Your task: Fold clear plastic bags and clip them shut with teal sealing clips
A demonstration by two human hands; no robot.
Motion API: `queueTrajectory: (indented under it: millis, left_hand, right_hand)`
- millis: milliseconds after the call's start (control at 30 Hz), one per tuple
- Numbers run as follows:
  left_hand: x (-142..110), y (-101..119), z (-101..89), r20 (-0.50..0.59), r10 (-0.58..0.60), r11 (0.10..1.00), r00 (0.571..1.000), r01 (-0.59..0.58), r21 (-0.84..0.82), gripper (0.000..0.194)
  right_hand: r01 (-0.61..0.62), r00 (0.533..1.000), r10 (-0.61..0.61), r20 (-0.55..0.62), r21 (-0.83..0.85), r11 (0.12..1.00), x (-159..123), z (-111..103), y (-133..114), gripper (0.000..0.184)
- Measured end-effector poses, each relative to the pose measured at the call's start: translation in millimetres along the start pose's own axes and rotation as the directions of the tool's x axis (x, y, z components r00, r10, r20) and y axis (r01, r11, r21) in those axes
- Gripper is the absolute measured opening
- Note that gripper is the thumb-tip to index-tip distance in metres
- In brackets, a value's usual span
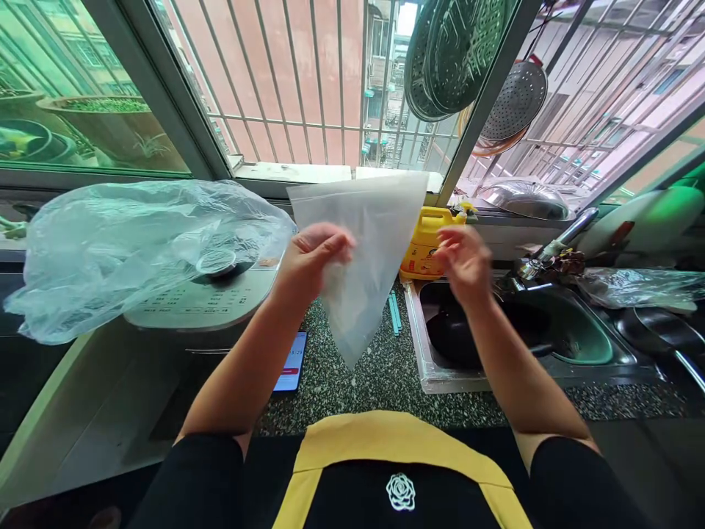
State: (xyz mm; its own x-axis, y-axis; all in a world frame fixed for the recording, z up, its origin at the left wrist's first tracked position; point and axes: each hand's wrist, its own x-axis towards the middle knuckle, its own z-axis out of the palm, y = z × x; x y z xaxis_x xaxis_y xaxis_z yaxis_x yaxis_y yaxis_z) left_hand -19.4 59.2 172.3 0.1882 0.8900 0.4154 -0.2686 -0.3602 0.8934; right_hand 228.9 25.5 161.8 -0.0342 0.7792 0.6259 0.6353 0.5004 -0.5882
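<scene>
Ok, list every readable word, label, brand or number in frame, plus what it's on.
"8/29": phone screen; anything before it is hidden by the left forearm. Text on its red button: too small.
Yellow jug: label marks, too blurred to read.
White appliance top: rows of marks, too small to read.
Frosted bag: no print seen.
Apron: white rose emblem, no lettering seen.

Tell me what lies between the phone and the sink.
In the head view, teal strips lie on the counter; left of them shows the held bag's tip.
</scene>
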Motion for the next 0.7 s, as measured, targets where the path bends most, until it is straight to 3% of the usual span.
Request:
queueTrajectory:
  millis: [100,233,300,400,500,600,667,700]
  left_hand:
    - [5.5,1.9,-10.6,-0.004,0.001,1.0,1.0,-0.001,0.001,0.025]
    - [7.0,4.8,-15.5,0.025,0.015,1.0,1.0,-0.016,0.015,0.024]
    - [6.1,4.9,-16.8,0.029,0.022,0.999,0.999,-0.023,0.022,0.024]
    - [3.3,2.4,-22.7,0.015,0.039,0.996,0.999,-0.04,0.085,0.027]
    - [-4.1,2.9,-31.1,-0.086,0.153,0.961,0.984,-0.128,0.244,0.031]
    - [-16.0,14.1,-28.3,-0.141,0.404,0.813,0.904,-0.285,0.508,0.041]
    - [-20.9,24.4,-15.7,0.02,0.488,0.642,0.873,-0.374,0.669,0.045]
    - [-20.9,28.4,-7.3,0.156,0.451,0.563,0.879,-0.416,0.714,0.043]
  right_hand:
    - [-0.221,0.968,0.179,0.177,0.259,0.94,-26.0,42.1,30.8,0.064]
    - [-0.294,0.944,0.192,0.27,0.415,0.861,-24.2,75.9,32.2,0.076]
    - [-0.285,0.942,0.154,0.298,0.471,0.835,-16.3,80.0,24.6,0.072]
    - [-0.235,0.953,0.1,0.287,0.484,0.843,-10.4,78.2,14.0,0.049]
    - [-0.132,0.972,0.034,0.232,0.42,0.898,-12.7,71.3,6.1,0.04]
    - [-0.014,0.975,-0.048,0.218,0.272,0.962,-15.3,61.6,-3.6,0.032]
    - [0.077,0.965,-0.113,0.236,0.157,0.985,-15.1,55.8,-12.4,0.026]
    - [0.125,0.957,-0.148,0.249,0.104,0.987,-14.8,53.4,-17.0,0.023]
